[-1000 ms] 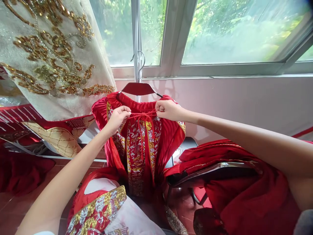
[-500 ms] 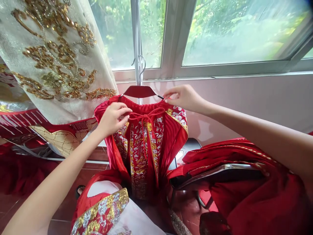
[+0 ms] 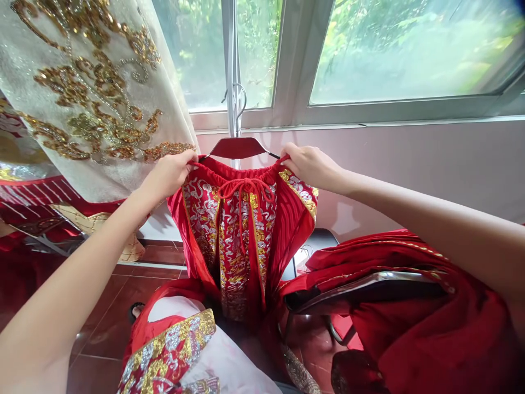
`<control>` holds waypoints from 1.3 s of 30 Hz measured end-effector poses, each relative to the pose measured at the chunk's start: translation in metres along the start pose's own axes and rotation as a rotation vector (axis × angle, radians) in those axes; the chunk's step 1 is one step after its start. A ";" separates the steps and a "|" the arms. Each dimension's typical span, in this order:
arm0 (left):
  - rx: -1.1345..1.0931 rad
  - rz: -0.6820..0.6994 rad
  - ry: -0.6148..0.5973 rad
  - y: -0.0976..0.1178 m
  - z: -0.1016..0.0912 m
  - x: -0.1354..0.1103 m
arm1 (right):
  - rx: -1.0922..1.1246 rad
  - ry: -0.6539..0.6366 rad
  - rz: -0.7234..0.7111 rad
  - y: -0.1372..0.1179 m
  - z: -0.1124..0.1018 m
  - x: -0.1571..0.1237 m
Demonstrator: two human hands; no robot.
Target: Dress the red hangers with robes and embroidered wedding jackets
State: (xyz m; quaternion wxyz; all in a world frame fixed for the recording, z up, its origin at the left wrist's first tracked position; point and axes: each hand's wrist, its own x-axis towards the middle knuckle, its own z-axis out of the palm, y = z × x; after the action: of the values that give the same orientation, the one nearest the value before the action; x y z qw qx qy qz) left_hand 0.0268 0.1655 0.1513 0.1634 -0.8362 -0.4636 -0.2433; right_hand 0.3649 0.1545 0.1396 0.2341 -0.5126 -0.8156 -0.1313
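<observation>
Nearest: sequinned panel (image 3: pixel 170 350) beside white cloth (image 3: pixel 229 358), low centre. Right of those, dark red cloth (image 3: pixel 435 339) drapes over a chair (image 3: pixel 369 285).

Ahead, the red garment (image 3: pixel 235 235) hangs below the hanger (image 3: pixel 238 148), pleats and embroidered strips downward. I've got the left hand (image 3: pixel 174 171) pinched on the waistband (image 3: pixel 264 174) by the hanger's left end, the right hand (image 3: pixel 309 164) pinched on it by the right end. Fingers cover both spots, so I can't fairly tell if clips sit under them.

Change: a second ago both hands were on the red cord (image 3: pixel 248 187). It's now let go, its bow staying tied at front centre. I read that as tying finished, handling shifted to the waistband ends.

Farther: white embroidered cloth (image 3: pixel 98 93) at left, metal pole (image 3: pixel 230 71) behind the hanger, then window (image 3: pixel 410 54).
</observation>
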 end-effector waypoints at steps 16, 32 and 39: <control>-1.145 -0.440 -0.315 -0.025 0.012 0.009 | 0.959 -0.257 0.151 0.044 0.000 0.032; -0.235 -0.184 0.017 -0.006 0.012 -0.015 | 0.003 0.246 0.118 0.025 0.053 -0.003; -0.298 -0.132 0.019 -0.020 0.030 -0.007 | 0.400 0.246 0.090 0.049 0.041 0.008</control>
State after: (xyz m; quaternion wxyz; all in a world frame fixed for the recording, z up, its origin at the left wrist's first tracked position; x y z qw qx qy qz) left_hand 0.0142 0.1856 0.1233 0.0258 -0.8164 -0.4749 -0.3276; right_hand 0.3954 0.2010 0.1075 0.4342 -0.4718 -0.7672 -0.0179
